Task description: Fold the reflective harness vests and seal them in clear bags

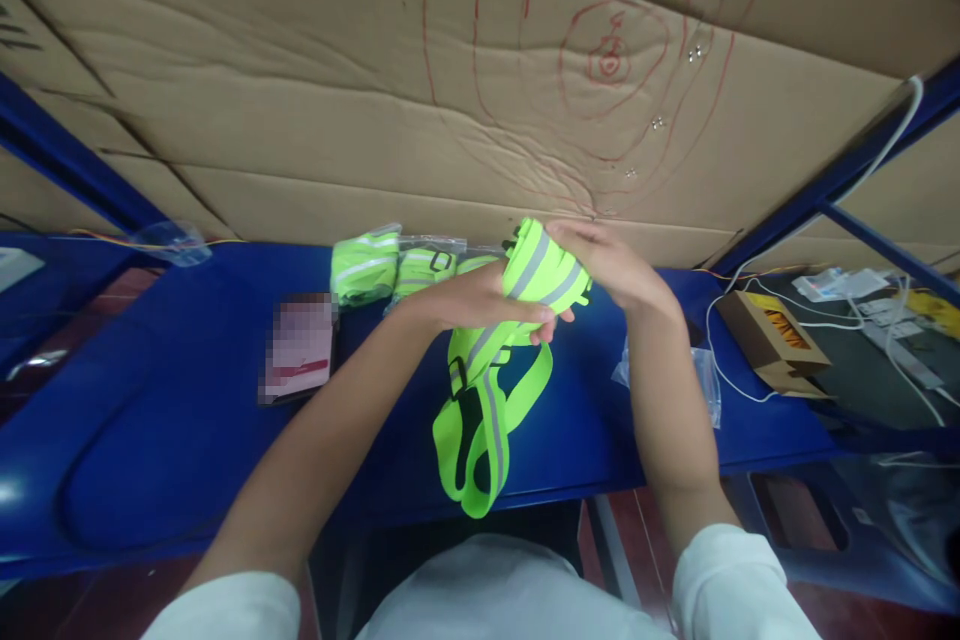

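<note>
A neon green reflective strap harness (480, 410) with grey stripes hangs between my hands above the blue table (150, 440). Its upper part is wound into a thick roll. My left hand (480, 305) grips the roll from the left, fingers wrapped under it. My right hand (611, 260) lies over the roll's top and right side, fingers curved against it. The loose loops and a black buckle dangle down to the table's front edge.
Several bagged green harnesses (390, 265) lie at the table's back, against a cardboard wall (375, 100). A blurred-out flat item (298, 348) lies to the left. A clear plastic bag (705, 375), an open cardboard box (776, 340) and white cables (892, 340) are on the right.
</note>
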A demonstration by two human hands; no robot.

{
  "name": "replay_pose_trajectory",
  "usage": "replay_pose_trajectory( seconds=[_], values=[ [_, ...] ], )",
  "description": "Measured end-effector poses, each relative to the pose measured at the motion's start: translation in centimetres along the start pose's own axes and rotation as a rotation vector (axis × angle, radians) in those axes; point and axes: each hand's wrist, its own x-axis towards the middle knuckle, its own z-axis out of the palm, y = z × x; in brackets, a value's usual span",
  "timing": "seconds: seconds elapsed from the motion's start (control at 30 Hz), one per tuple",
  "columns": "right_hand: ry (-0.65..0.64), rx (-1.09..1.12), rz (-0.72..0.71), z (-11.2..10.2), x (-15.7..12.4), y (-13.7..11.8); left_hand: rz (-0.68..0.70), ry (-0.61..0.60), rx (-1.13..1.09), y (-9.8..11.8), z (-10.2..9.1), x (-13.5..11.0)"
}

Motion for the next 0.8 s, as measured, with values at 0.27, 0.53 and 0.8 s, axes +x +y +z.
replay_pose_trajectory(
  seconds=[0.27,0.53,0.8],
  values=[
    [-0.324,-0.166,-0.144,1.2,-1.1,-0.9,0.058,0.127,0.083,-0.7,-0.7,0.1],
    [-0.003,-0.381,-0.357,2.4,-1.0,-1.1,0.003,0.198,-0.155,-0.5,-0.5,0.3],
    [0.157,0.088,-0.118,0.8,-1.5,-2.4,-0.095,0.033,-0.163,-0.5,0.2,0.3]
  ],
)
